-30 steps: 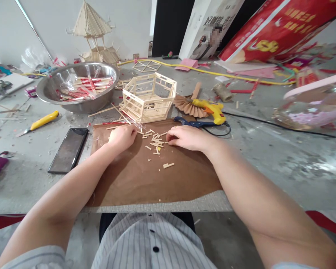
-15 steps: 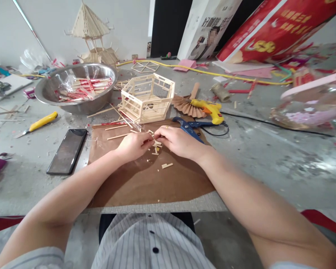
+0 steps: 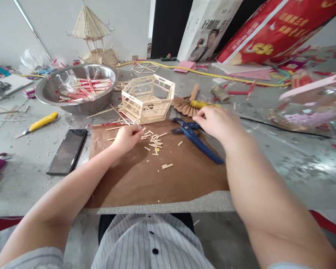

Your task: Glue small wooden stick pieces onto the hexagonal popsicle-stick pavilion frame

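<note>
Left hand (image 3: pixel 128 138) pinches a stick (image 3: pixel 143 129), the pile (image 3: pixel 156 142) just rightward. Right hand (image 3: pixel 220 121) partly hides the glue gun (image 3: pixel 197 104), grip unclear.

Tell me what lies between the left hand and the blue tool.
In the head view, short wooden pieces lie scattered on the brown sheet between the left hand and the blue tool.

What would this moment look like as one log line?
Left hand: beside short sticks, grip unclear | Right hand: at glue gun, touch unclear | Blue cutters: on brown sheet | Phone: left of sheet
</note>
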Available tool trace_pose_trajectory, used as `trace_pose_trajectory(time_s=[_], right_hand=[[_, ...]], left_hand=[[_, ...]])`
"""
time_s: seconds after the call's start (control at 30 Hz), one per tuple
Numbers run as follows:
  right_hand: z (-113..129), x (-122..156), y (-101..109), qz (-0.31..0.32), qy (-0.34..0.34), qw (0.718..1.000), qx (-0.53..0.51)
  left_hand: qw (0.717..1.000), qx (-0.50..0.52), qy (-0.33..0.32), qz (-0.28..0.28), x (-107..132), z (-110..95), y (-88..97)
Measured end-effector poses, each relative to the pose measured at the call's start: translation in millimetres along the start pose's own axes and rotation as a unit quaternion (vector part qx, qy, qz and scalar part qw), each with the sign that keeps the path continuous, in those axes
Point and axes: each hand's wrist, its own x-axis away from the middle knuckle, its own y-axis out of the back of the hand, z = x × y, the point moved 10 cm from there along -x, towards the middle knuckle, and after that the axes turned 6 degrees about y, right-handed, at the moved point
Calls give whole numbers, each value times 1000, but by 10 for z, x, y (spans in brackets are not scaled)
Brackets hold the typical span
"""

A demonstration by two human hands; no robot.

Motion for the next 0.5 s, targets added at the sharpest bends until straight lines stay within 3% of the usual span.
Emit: trace_pose_trajectory(time_s=[0.13,0.3,0.37,0.43,0.5], right_hand=[[-226,27,-62,77,-76,994,26],[-533,51,20,-14,-185,983,-3],[-746,57,-118,-17,-247,969,2],[-877,-3,-367,27,-249,968,-13],[-980,-72,-503,15,-236,970,-56]], left_hand=[[1000,16,4,1,-3,11,-11],[1000,20,21,10,7,49,-62],[1000,23,15,10,11,41,-71],[1000,28,11,6,13,35,-69],[999,29,13,4,16,39,-68]])
